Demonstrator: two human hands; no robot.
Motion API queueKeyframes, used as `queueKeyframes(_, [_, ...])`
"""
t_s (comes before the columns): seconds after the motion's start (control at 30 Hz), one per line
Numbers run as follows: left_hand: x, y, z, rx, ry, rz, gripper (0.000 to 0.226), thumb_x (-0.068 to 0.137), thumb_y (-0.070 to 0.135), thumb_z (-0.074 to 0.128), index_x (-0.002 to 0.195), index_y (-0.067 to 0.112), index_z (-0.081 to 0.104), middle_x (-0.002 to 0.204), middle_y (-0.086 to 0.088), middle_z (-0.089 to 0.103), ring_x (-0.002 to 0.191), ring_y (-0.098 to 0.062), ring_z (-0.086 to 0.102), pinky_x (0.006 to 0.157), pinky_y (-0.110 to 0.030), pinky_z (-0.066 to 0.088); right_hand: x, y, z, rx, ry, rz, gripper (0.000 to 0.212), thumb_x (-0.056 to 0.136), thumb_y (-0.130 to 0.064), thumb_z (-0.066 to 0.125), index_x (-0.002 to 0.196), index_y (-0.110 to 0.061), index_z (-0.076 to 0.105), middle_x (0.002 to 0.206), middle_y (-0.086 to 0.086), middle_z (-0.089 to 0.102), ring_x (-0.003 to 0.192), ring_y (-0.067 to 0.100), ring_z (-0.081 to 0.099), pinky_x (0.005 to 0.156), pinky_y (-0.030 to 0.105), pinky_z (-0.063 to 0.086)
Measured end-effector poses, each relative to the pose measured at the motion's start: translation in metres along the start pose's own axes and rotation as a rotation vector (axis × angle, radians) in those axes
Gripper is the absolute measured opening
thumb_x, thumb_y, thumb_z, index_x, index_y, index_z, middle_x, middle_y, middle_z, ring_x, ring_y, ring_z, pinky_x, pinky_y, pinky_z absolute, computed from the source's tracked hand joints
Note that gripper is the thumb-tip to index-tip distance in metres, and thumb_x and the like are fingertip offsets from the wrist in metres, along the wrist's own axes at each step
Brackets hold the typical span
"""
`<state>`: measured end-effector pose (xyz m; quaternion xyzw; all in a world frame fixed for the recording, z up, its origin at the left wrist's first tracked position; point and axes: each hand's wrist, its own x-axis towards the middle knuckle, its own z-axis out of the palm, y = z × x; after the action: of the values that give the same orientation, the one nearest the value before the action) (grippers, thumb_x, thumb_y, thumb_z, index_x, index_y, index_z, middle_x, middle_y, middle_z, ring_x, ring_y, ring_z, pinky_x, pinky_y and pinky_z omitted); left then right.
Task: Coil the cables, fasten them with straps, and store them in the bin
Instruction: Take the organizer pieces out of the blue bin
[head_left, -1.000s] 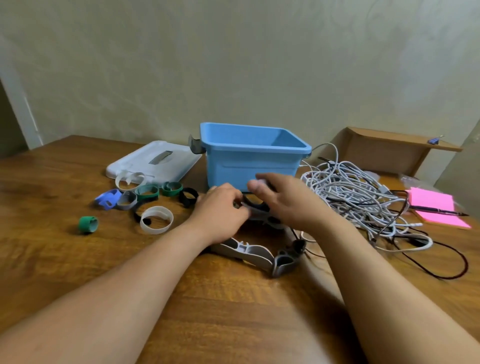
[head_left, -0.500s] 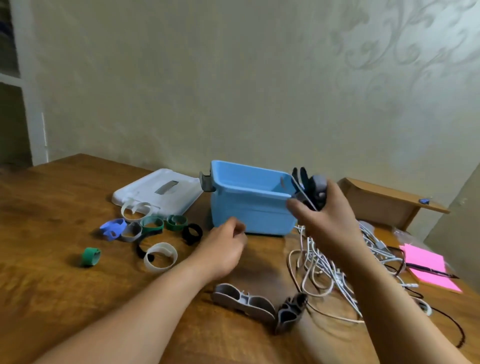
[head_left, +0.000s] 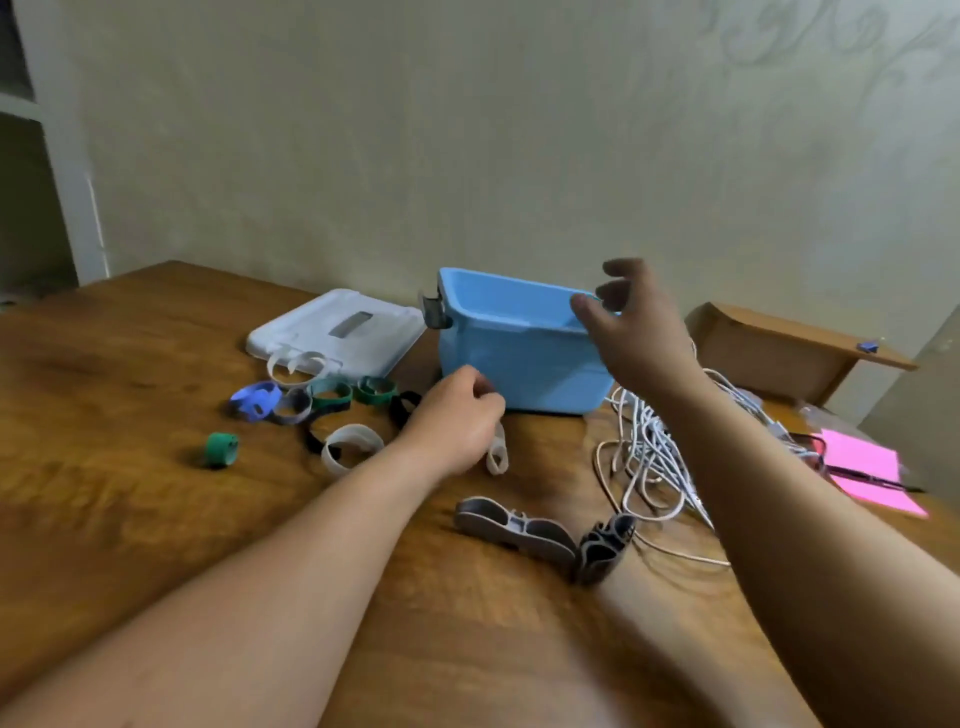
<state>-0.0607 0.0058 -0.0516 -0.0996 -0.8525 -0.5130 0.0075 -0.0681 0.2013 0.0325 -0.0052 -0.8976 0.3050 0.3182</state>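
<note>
Head view: a person's right hand (head_left: 638, 332) hovers over the near right rim of the blue bin (head_left: 519, 364), fingers spread loosely and holding nothing. The bin stands upright at the back of the wooden surface (head_left: 156, 519); what lies inside it is hidden from this angle. The left hand (head_left: 457, 421) sits low in front of the bin, fingers curled, apparently pinching a white strap (head_left: 497, 451) that hangs below it. The tangle of white cables (head_left: 649, 447) lies uncoiled just beside the bin's right wall, below and slightly right of the empty hand, and runs from the bin toward the person. The right hand is plainly the nearer one, so the next cable would likely be drawn with a downward reach on that side. Loose coloured straps (head_left: 322, 400) are scattered to the left, near the white lid (head_left: 337, 327).
</note>
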Motion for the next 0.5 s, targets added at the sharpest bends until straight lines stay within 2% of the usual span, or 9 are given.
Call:
queueKeyframes(0.07, [-0.001, -0.002, 0.003, 0.126, -0.026, 0.021, 0.025, 0.101, 0.035, 0.057, 0.122, 0.024, 0.063, 0.12, 0.002, 0.064, 0.108, -0.019, 0.062, 0.098, -0.041, 0.054, -0.038, -0.001, -0.024, 0.027, -0.202, -0.044, 0.029, 0.099, -0.033, 0.073, 0.124, -0.021, 0.069, 0.1, -0.006, 0.076, 0.091, 0.013, 0.072, 0.083, 0.027, 0.057])
queueKeyframes(0.13, [-0.004, -0.003, 0.007, 0.274, -0.057, 0.058, 0.031, 0.097, 0.042, 0.063, 0.12, 0.023, 0.062, 0.121, 0.001, 0.061, 0.11, -0.02, 0.059, 0.098, -0.04, 0.052, -0.071, 0.006, -0.045, 0.055, -0.572, -0.042, 0.022, 0.097, -0.029, 0.077, 0.119, -0.025, 0.073, 0.1, -0.003, 0.079, 0.093, 0.012, 0.076, 0.093, 0.039, 0.06])
queueKeyframes(0.2, [-0.008, -0.003, 0.011, 0.423, -0.083, 0.093, 0.045, 0.092, 0.057, 0.066, 0.123, 0.024, 0.06, 0.121, 0.001, 0.057, 0.111, -0.021, 0.056, 0.099, -0.044, 0.052, -0.093, 0.015, -0.059, 0.051, -0.87, -0.005, 0.033, 0.093, -0.033, 0.081, 0.124, -0.032, 0.071, 0.11, -0.008, 0.079, 0.103, 0.008, 0.074, 0.096, 0.037, 0.059])
queueKeyframes(0.27, [-0.011, -0.003, 0.013, 0.517, -0.098, 0.107, 0.059, 0.088, 0.066, 0.068, 0.13, 0.026, 0.059, 0.124, 0.001, 0.055, 0.116, -0.021, 0.055, 0.102, -0.044, 0.052, -0.104, 0.023, -0.066, 0.001, -1.036, -0.001, 0.051, 0.083, -0.046, 0.085, 0.13, -0.041, 0.067, 0.118, -0.017, 0.074, 0.11, 0.001, 0.069, 0.097, 0.027, 0.054])
queueKeyframes(0.33, [-0.014, -0.002, 0.012, 0.513, -0.116, 0.105, 0.06, 0.088, 0.061, 0.071, 0.135, 0.026, 0.058, 0.128, 0.001, 0.054, 0.117, -0.02, 0.056, 0.103, -0.041, 0.051, -0.108, 0.026, -0.064, -0.111, -1.126, -0.039, 0.061, 0.077, -0.049, 0.089, 0.133, -0.048, 0.063, 0.12, -0.023, 0.07, 0.112, -0.006, 0.064, 0.097, 0.02, 0.051])
queueKeyframes(0.37, [-0.015, 0.0, 0.011, 0.5, -0.122, 0.104, 0.058, 0.089, 0.056, 0.073, 0.136, 0.026, 0.058, 0.13, 0.001, 0.054, 0.116, -0.019, 0.057, 0.102, -0.039, 0.051, -0.108, 0.027, -0.062, -0.179, -1.139, -0.068, 0.059, 0.079, -0.045, 0.09, 0.131, -0.049, 0.064, 0.119, -0.024, 0.068, 0.11, -0.006, 0.063, 0.097, 0.02, 0.052])
queueKeyframes(0.43, [-0.016, 0.002, 0.009, 0.488, -0.134, 0.099, 0.054, 0.088, 0.045, 0.073, 0.137, 0.027, 0.058, 0.13, 0.002, 0.056, 0.113, -0.018, 0.059, 0.098, -0.035, 0.051, -0.106, 0.032, -0.058, -0.299, -1.083, -0.12, 0.043, 0.084, -0.038, 0.088, 0.121, -0.047, 0.068, 0.112, -0.021, 0.069, 0.102, -0.004, 0.064, 0.092, 0.024, 0.054])
queueKeyframes(0.5, [-0.016, 0.003, 0.009, 0.478, -0.131, 0.102, 0.05, 0.088, 0.039, 0.073, 0.134, 0.028, 0.059, 0.129, 0.003, 0.059, 0.11, -0.017, 0.059, 0.094, -0.034, 0.051, -0.101, 0.036, -0.06, -0.35, -0.994, -0.11, 0.027, 0.089, -0.042, 0.082, 0.113, -0.041, 0.07, 0.103, -0.017, 0.07, 0.093, 0.0, 0.066, 0.087, 0.028, 0.057])
